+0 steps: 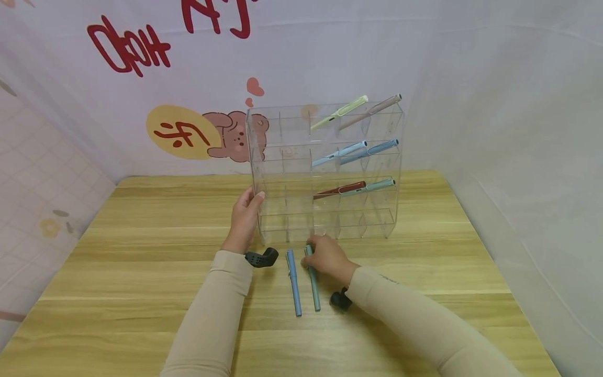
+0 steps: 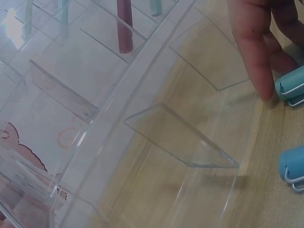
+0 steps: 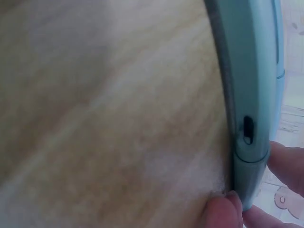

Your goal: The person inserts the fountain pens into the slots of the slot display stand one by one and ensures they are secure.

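A clear acrylic pen rack (image 1: 325,209) stands upright on the table. My left hand (image 1: 245,217) grips its left side panel, the thumb in front and the fingers partly hidden behind. In front of the rack, my right hand (image 1: 332,257) pinches a green pen (image 1: 314,290) that lies on the tabletop. The right wrist view shows a thumb and fingertips (image 3: 223,211) around one end of this green pen (image 3: 249,95). To its left lies a blue pen (image 1: 294,285), also seen with its metal clip in the left wrist view.
In the rack's right-hand columns rest several pens: light yellow (image 1: 341,111), brown (image 1: 377,109), light blue (image 1: 341,153), blue (image 1: 377,150), dark red (image 1: 341,189) and green (image 1: 377,185). The wooden table (image 1: 141,293) meets a printed white cloth (image 1: 320,52) behind.
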### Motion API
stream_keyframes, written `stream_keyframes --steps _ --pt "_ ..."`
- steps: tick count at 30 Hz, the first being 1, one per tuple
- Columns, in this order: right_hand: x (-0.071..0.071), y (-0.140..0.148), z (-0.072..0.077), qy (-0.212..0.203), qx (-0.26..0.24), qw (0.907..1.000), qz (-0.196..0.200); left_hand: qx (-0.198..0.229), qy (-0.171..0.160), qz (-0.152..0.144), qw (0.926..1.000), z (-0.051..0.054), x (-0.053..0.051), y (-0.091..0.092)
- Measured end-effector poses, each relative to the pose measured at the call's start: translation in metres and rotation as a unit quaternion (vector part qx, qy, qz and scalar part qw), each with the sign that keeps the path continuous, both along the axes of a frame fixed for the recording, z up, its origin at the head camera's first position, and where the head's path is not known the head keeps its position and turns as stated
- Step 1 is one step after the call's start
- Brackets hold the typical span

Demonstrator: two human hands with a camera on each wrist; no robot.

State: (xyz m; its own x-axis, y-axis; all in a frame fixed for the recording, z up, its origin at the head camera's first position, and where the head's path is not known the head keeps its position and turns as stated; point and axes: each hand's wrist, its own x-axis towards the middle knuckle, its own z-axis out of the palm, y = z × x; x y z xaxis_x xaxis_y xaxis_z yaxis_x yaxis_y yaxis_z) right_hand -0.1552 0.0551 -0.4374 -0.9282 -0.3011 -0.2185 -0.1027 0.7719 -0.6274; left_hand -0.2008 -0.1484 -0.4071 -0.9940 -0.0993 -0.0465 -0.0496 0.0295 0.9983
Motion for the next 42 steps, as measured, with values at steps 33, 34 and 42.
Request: stream_keyframes --steps 33,34,42 --pt "0.003 0.005 0.006 -0.049 -0.099 0.9929 -0.045 0.012 -0.02 -0.009 0.9997 0.021 0.012 0.003" --pt "0.004 0.006 0.006 -0.051 -0.11 0.9915 -0.048 0.01 -0.021 -0.01 0.9997 0.024 0.014 0.004" --pt "0.007 0.014 0.014 -0.047 -0.171 0.9816 -0.072 0.009 -0.012 -0.009 0.9998 0.016 0.009 0.002"
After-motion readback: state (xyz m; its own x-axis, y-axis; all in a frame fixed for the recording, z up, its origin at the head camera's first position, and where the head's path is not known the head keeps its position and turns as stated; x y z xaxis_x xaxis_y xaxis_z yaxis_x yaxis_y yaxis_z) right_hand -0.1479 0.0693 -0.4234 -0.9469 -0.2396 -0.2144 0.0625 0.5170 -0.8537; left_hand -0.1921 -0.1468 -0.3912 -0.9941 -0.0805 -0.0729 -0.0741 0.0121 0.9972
